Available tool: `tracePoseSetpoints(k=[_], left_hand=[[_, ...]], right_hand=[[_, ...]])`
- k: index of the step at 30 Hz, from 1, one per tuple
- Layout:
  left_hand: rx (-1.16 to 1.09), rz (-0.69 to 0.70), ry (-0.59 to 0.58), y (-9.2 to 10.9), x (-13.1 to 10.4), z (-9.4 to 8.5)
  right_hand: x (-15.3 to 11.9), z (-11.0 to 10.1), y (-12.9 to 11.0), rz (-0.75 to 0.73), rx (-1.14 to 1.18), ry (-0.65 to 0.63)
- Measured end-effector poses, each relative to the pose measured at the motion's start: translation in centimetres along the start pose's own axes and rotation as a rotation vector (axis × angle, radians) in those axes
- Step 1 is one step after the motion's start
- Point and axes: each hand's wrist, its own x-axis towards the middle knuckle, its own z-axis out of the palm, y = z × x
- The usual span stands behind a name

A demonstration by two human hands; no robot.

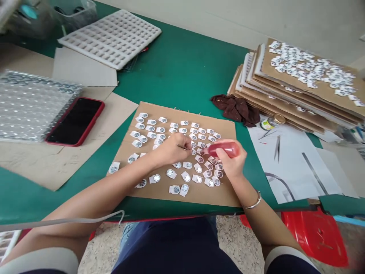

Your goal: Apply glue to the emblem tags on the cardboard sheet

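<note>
My right hand (233,161) is wrapped round a red squeeze bottle (226,149), its narrow tip pointing left, down toward the small parts. A thin dark tool, like tweezers (181,147), is pinched in my left hand (174,148), just left of the bottle's tip. Below both hands lies a cardboard sheet (159,192), spread with several small round silvery pieces on white paper tabs (186,176). My left forearm covers part of the sheet. Whether the bottle's tip touches a piece, I cannot tell.
Cardboard sheets bearing similar pieces are stacked (285,89) at right. A brown cloth (235,108), a small jar (272,121) and metal tweezers (277,147) lie near it. At left are a red-cased phone (75,121) and a white gridded tray (114,38). A cable (85,219) crosses my left forearm.
</note>
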Motion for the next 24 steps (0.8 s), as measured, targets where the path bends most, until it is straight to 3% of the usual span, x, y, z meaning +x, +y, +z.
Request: tracePoseSetpoints(k=[6, 24], left_hand=[[-0.031, -0.007, -0.012, -0.11, -0.04, -0.12], [-0.023, 0.020, -0.014, -0.26, -0.15, -0.08]], right_hand=[[-0.20, 0.22, -0.33, -0.086, 0.011, -0.033], [-0.23, 0.64, 0.01, -0.073, -0.084, -0.064]])
